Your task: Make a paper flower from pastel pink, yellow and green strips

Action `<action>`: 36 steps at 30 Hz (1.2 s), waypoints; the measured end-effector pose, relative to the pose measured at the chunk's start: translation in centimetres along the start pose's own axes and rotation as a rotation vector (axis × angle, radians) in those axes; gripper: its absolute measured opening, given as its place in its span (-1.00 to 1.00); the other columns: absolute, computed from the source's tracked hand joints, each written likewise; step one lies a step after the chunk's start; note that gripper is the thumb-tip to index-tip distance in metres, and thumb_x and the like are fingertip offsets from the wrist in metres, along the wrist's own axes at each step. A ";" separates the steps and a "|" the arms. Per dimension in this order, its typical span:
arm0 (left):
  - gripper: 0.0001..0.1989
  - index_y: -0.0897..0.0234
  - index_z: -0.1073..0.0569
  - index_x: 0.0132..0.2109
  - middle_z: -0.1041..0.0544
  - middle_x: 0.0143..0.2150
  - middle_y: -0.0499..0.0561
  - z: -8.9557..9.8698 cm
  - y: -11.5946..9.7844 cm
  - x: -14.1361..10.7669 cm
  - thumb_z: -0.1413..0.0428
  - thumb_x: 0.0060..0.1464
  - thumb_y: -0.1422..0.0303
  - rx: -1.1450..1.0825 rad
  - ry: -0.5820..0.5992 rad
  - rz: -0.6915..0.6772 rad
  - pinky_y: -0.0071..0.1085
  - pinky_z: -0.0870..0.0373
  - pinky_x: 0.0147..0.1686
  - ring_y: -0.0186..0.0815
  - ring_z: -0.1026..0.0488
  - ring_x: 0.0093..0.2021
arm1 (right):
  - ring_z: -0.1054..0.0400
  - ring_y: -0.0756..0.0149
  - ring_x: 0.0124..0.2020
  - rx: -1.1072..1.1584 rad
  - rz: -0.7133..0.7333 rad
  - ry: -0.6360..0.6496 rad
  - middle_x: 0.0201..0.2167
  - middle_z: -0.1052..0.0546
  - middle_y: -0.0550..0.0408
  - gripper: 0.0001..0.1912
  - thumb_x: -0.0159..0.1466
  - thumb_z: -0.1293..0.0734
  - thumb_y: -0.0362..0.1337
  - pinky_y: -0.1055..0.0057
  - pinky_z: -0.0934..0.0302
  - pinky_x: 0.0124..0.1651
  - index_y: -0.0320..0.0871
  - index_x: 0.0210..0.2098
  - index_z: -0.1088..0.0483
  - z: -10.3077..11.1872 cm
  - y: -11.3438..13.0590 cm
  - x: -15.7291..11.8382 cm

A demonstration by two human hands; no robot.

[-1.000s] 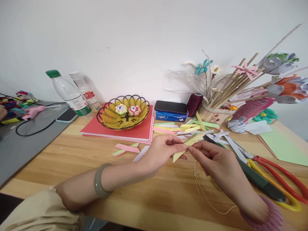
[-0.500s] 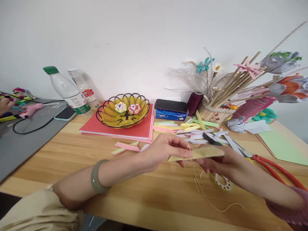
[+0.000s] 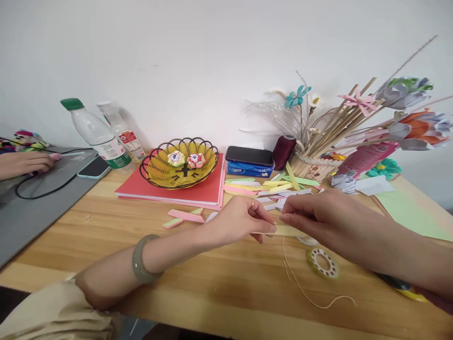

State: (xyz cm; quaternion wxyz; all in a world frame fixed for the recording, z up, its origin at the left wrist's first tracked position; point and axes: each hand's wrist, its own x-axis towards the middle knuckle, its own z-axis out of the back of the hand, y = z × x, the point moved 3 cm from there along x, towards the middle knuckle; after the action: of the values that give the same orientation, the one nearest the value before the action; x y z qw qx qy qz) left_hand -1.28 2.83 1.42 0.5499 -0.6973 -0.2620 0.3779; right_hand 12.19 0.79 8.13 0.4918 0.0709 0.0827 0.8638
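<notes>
Just right of the middle of the table, my left hand pinches a folded pale yellow paper strip between thumb and fingers. A thin cream string hangs from beside the strip and curls away over the wood. Close by, my right hand is closed, thumb pressed to forefinger, its fingertips almost at the left fingers. What it pinches is too small to make out. Below the right hand lies a roll of tape. Part of a black and yellow object shows under my right forearm.
A yellow basket with two paper flowers stands on red paper. Paper strips, a blue pack and a thread spool lie behind my hands. Bottles stand left; another person's hand rests beyond.
My right hand has come off the yellow strip and closed beside my left fingertips, its forearm now covering the red-handled scissors. The tape roll shows fully. The other person's hand has moved right.
</notes>
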 end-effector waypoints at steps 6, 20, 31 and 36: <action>-0.91 0.39 -0.37 -0.50 -0.39 -0.57 -0.09 0.5 -0.3 0.1 -0.17 -0.18 0.51 -0.093 -0.199 -0.155 -0.53 -0.32 -0.53 -0.51 -0.35 -0.59 | -0.11 0.44 -0.73 -0.039 -0.024 -0.287 -0.74 -0.28 0.23 -0.71 0.27 -0.08 -0.22 0.48 0.08 -0.64 -0.12 -0.55 -0.23 -1.5 1.4 -1.5; -0.84 0.40 -0.44 -0.40 -0.46 -0.45 -0.05 0.6 0.0 -0.1 -0.22 -0.21 0.43 -0.396 -0.239 -0.200 -0.47 -0.34 -0.40 -0.47 -0.39 -0.50 | -0.21 0.46 -0.62 0.408 -0.130 -0.267 -0.63 -0.33 0.25 -0.73 0.29 -0.09 -0.22 0.50 -0.07 -0.54 -0.09 -0.51 -0.22 -4.3 1.3 -2.6; -0.94 0.39 -0.41 -0.45 -0.42 -0.49 -0.08 0.0 -0.2 -0.2 -0.17 -0.15 0.48 -0.177 -0.190 -0.248 -0.48 -0.39 -0.41 -0.48 -0.37 -0.49 | -0.20 0.40 -0.70 0.161 -0.199 -0.411 -0.67 -0.39 0.19 -0.75 0.24 -0.14 -0.12 0.45 -0.03 -0.60 -0.09 -0.39 -0.36 -2.5 1.3 -3.1; -0.91 0.37 -0.42 -0.39 -0.42 -0.50 -0.10 0.0 -0.1 -0.2 -0.16 -0.15 0.50 -0.121 -0.143 -0.227 -0.49 -0.38 -0.43 -0.50 -0.37 -0.53 | -0.22 0.26 -0.67 -0.010 -0.276 -0.463 -0.66 -0.42 0.07 -0.71 0.13 -0.20 -0.05 0.38 0.04 -0.59 -0.11 -0.44 -0.43 0.0 -0.7 -2.6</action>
State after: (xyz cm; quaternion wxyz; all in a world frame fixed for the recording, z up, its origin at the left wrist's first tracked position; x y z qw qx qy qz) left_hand -1.41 2.74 1.53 0.5259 -0.6665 -0.4000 0.3452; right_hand 14.08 -1.10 7.85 0.6111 0.2522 -0.0271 0.7498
